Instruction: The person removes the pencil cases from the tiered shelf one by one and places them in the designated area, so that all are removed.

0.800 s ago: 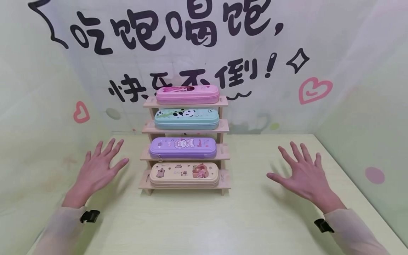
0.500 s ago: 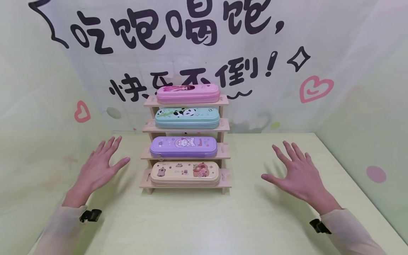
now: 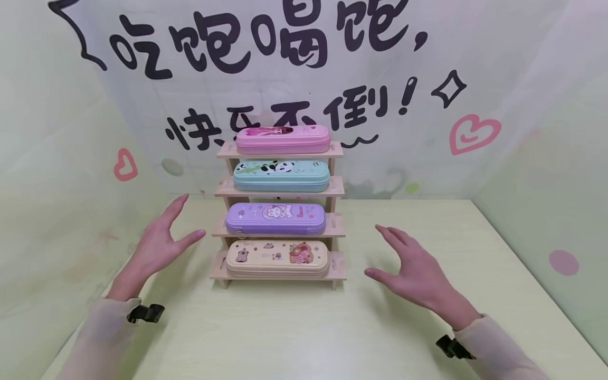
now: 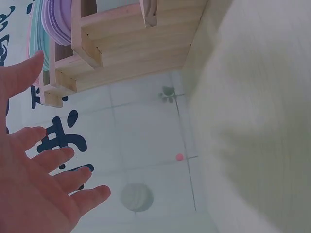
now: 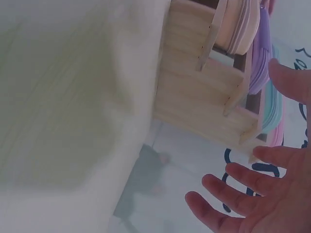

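Four tiers of a wooden stepped rack (image 3: 338,269) each bear one zipped pencil case. From top to bottom these are a pink case (image 3: 304,140), a teal case with pandas (image 3: 306,177), a purple case with a rabbit (image 3: 252,219) and a cream case with small animals (image 3: 261,258). Left of the rack my left hand (image 3: 157,245) hovers over the table, fingers extended and thumb toward the rack, touching nothing. On the other side my right hand (image 3: 415,269) hangs in the air with straight fingers and thumb apart, clear of the cream case. Both wrist views show loosely spread fingers holding nothing.
The pale wooden table (image 3: 304,327) runs to a back wall sheet (image 3: 408,121) with large black characters and a pink heart. Side panels (image 3: 560,211) close in the left and right. A black strap (image 3: 455,347) sits at each wrist.
Both hands have moved inward toward the rack, the right one further. Their fingers are less spread than before. The cases and rack have stayed in place, with a slight shift of the view.
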`<state>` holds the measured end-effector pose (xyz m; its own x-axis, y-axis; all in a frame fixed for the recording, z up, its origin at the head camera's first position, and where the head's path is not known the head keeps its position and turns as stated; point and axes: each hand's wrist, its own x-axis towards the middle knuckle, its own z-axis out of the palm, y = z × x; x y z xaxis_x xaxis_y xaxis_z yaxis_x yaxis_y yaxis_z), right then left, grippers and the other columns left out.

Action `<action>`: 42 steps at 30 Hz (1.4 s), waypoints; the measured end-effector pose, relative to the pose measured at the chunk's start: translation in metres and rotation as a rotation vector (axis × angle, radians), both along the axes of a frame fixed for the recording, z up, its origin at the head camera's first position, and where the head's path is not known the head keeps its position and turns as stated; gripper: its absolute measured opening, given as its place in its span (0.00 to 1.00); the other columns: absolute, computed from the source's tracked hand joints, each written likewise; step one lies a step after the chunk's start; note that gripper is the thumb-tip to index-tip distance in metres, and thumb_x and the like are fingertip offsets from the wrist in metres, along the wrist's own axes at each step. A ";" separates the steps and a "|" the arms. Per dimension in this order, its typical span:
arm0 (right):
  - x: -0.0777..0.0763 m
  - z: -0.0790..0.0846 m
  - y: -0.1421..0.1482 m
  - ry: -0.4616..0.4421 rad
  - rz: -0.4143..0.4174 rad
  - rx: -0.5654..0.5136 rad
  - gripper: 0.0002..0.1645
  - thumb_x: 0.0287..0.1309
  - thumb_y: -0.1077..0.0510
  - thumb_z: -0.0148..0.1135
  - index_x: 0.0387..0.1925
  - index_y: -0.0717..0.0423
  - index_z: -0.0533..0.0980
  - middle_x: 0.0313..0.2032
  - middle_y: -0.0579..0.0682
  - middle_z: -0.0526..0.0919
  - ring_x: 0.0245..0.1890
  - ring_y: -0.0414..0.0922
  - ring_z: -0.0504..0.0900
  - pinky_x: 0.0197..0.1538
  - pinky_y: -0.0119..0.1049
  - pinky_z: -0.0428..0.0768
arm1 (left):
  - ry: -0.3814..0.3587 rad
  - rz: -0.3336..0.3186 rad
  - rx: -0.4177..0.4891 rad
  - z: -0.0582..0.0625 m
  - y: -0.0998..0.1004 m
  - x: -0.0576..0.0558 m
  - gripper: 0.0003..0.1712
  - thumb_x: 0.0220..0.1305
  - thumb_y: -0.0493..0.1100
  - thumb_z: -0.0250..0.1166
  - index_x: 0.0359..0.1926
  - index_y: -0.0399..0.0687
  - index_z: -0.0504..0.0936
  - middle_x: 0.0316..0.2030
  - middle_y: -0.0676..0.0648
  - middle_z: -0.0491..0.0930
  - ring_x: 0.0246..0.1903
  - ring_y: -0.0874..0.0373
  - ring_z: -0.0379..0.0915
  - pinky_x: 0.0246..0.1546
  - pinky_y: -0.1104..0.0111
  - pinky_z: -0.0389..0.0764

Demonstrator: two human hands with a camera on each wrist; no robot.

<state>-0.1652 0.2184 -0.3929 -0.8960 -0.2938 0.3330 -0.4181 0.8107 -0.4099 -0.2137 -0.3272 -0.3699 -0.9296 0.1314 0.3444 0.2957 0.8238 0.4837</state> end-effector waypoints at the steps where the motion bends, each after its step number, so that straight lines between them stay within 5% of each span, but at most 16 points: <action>1: 0.001 0.000 -0.005 -0.012 0.013 -0.021 0.56 0.58 0.32 0.76 0.80 0.47 0.64 0.73 0.61 0.69 0.67 0.65 0.73 0.57 0.69 0.80 | -0.003 -0.004 0.010 0.000 0.001 -0.001 0.58 0.68 0.58 0.73 0.86 0.54 0.48 0.81 0.35 0.52 0.76 0.28 0.51 0.68 0.26 0.59; 10: 0.002 -0.004 -0.047 -0.078 0.164 -0.202 0.50 0.54 0.46 0.83 0.75 0.51 0.70 0.69 0.49 0.75 0.60 0.52 0.79 0.52 0.54 0.85 | -0.001 -0.024 0.084 0.001 0.014 -0.010 0.61 0.64 0.53 0.78 0.86 0.56 0.48 0.80 0.34 0.54 0.75 0.26 0.53 0.68 0.28 0.61; 14: 0.001 -0.005 -0.061 -0.114 0.196 -0.228 0.50 0.55 0.49 0.82 0.75 0.55 0.69 0.69 0.51 0.76 0.57 0.51 0.81 0.48 0.52 0.85 | 0.009 -0.062 0.111 0.000 0.021 -0.018 0.62 0.63 0.52 0.79 0.86 0.55 0.49 0.81 0.37 0.55 0.75 0.29 0.55 0.68 0.31 0.66; 29: -0.006 -0.007 -0.095 -0.152 0.186 -0.200 0.51 0.52 0.48 0.83 0.73 0.56 0.71 0.65 0.51 0.80 0.63 0.51 0.79 0.68 0.51 0.77 | -0.028 -0.187 0.163 -0.001 0.035 -0.032 0.63 0.58 0.47 0.83 0.85 0.56 0.53 0.79 0.36 0.59 0.74 0.30 0.57 0.69 0.36 0.68; 42: -0.012 -0.007 -0.104 -0.121 0.193 -0.199 0.50 0.51 0.49 0.85 0.72 0.58 0.71 0.58 0.48 0.84 0.58 0.45 0.82 0.67 0.48 0.79 | -0.047 -0.230 0.207 -0.007 0.035 -0.036 0.63 0.56 0.41 0.84 0.85 0.57 0.54 0.78 0.35 0.61 0.75 0.33 0.58 0.71 0.37 0.66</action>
<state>-0.1770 0.1145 -0.4002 -0.8666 -0.4024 0.2950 -0.4951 0.6196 -0.6092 -0.2500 -0.2925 -0.3767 -0.8991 0.2722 0.3429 0.4363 0.6204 0.6517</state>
